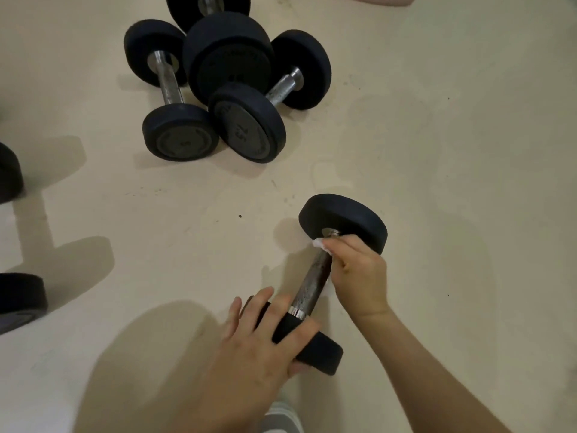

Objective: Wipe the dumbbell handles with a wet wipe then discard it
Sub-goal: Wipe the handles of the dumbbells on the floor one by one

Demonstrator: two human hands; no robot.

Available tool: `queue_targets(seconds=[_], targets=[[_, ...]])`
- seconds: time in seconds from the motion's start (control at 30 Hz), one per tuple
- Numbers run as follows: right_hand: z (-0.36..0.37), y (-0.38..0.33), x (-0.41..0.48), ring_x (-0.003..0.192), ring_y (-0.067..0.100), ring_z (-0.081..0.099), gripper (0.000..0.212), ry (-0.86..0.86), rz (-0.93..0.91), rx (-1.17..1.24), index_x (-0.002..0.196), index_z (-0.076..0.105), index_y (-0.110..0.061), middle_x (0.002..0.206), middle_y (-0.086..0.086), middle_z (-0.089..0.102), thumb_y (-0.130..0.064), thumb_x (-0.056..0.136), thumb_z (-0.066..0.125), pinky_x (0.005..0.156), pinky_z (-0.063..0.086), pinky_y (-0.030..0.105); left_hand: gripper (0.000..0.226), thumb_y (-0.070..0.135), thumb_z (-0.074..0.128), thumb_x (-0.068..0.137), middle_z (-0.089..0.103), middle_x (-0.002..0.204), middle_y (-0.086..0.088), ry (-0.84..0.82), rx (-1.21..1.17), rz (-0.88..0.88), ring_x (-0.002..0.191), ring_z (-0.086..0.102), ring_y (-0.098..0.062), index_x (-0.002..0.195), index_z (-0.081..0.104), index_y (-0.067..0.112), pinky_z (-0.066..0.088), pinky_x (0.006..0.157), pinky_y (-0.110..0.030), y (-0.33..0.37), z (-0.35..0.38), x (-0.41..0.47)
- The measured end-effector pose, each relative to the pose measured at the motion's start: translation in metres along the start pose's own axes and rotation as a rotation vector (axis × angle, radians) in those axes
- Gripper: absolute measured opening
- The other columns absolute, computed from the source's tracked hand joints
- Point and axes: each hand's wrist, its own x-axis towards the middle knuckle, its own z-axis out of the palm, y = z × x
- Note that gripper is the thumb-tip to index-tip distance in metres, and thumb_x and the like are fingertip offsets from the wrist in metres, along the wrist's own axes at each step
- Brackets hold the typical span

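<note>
Black rubber caps both ends of the dumbbell (343, 223) on my feed; it rests on the pale floor (437, 151), low and centre. The left hand (259, 342) grips its near head, fingers (265, 304) draped over the top and thumb beneath. The right hand (359, 276) pinches a white wet wipe (318, 243) against the steel handle (312, 289), just below the far head. Other dumbbells (218, 89) cluster well apart, farther up.

This looks like a workout space, either a gym floor or a home exercise corner; which one cannot be told. A pale, scuffed floor (437, 135) carries a cluster of black round-headed dumbbells (229, 62) with steel handles towards its far side. More black weights (18, 295) lie at its left edge.
</note>
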Motion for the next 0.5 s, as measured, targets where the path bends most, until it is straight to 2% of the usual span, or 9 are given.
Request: queue_targets(seconds=[0.1,0.17,0.2,0.27,0.33,0.37,0.4,0.47,0.5], targets=[[-0.008,-0.007,-0.023,0.086,0.010,0.066,0.025,-0.145,-0.015,0.087,0.096,0.075,-0.016,0.096,-0.002,0.073,0.000,0.079,0.066,0.083,0.054,0.024,0.036,0.043,0.046,0.078,0.060,0.113,-0.007,-0.013,-0.003,0.061,0.110,0.058,-0.035,0.113,0.053,0.035,0.053,0.081,-0.052,0.005,-0.007,0.006],[-0.017,-0.009,-0.026,0.089,0.001,0.062,0.026,-0.263,-0.031,0.179,0.094,0.076,-0.020,0.096,-0.006,0.073,-0.003,0.080,0.063,0.085,0.052,0.024,0.038,0.031,0.048,0.076,0.061,0.112,-0.008,-0.011,-0.016,0.039,0.108,0.060,-0.036,0.113,0.052,0.035,0.055,0.079,-0.049,0.005,-0.013,0.008],[-0.020,-0.013,-0.025,0.091,-0.001,0.060,0.026,-0.337,-0.012,0.239,0.093,0.076,-0.022,0.096,-0.008,0.073,-0.003,0.081,0.063,0.086,0.051,0.021,0.044,0.025,0.057,0.072,0.060,0.115,-0.007,-0.031,-0.017,0.019,0.111,0.060,-0.036,0.114,0.051,0.036,0.055,0.079,-0.047,0.002,-0.014,0.008],[-0.022,-0.022,-0.028,0.090,0.002,0.062,0.026,-0.508,0.073,0.378,0.092,0.077,-0.023,0.091,-0.011,0.072,-0.002,0.081,0.066,0.084,0.051,0.020,0.071,0.012,0.078,0.061,0.054,0.126,-0.004,-0.105,-0.033,-0.036,0.121,0.054,-0.034,0.120,0.049,0.040,0.053,0.084,-0.043,-0.010,-0.015,0.004],[-0.022,-0.034,-0.028,0.087,0.006,0.065,0.025,-0.568,0.111,0.473,0.092,0.078,-0.021,0.090,-0.010,0.071,-0.001,0.080,0.067,0.082,0.052,0.021,0.086,0.004,0.080,0.062,0.048,0.137,-0.001,-0.125,-0.117,-0.112,0.132,0.042,-0.029,0.126,0.041,0.046,0.049,0.093,-0.041,-0.029,-0.020,0.001],[-0.021,-0.038,-0.023,0.086,0.007,0.066,0.024,-0.498,0.110,0.492,0.092,0.077,-0.019,0.092,-0.007,0.072,0.000,0.081,0.067,0.082,0.053,0.021,0.084,0.003,0.077,0.066,0.045,0.142,0.002,-0.107,-0.168,-0.143,0.136,0.037,-0.026,0.127,0.038,0.046,0.045,0.100,-0.040,-0.039,-0.024,-0.001],[-0.017,-0.040,-0.017,0.085,0.007,0.066,0.023,-0.353,0.101,0.478,0.093,0.077,-0.017,0.093,-0.005,0.073,0.000,0.082,0.067,0.082,0.053,0.021,0.080,0.002,0.073,0.071,0.041,0.144,0.005,-0.074,-0.225,-0.173,0.137,0.034,-0.023,0.127,0.039,0.047,0.039,0.105,-0.037,-0.047,-0.030,-0.002],[-0.003,-0.041,0.006,0.088,0.009,0.065,0.022,-0.059,0.077,0.337,0.095,0.075,-0.016,0.096,-0.009,0.072,0.000,0.084,0.064,0.084,0.052,0.021,0.075,0.001,0.065,0.073,0.032,0.148,0.016,-0.029,-0.396,-0.281,0.139,0.028,-0.008,0.127,0.043,0.049,0.026,0.112,-0.028,-0.056,-0.042,-0.003],[0.007,-0.043,0.015,0.090,0.010,0.063,0.024,-0.013,0.064,0.253,0.096,0.075,-0.016,0.097,-0.009,0.072,0.000,0.085,0.062,0.087,0.049,0.021,0.075,0.005,0.060,0.071,0.027,0.151,0.019,-0.030,-0.515,-0.360,0.139,0.023,0.000,0.127,0.044,0.053,0.023,0.114,-0.027,-0.057,-0.048,-0.004]])
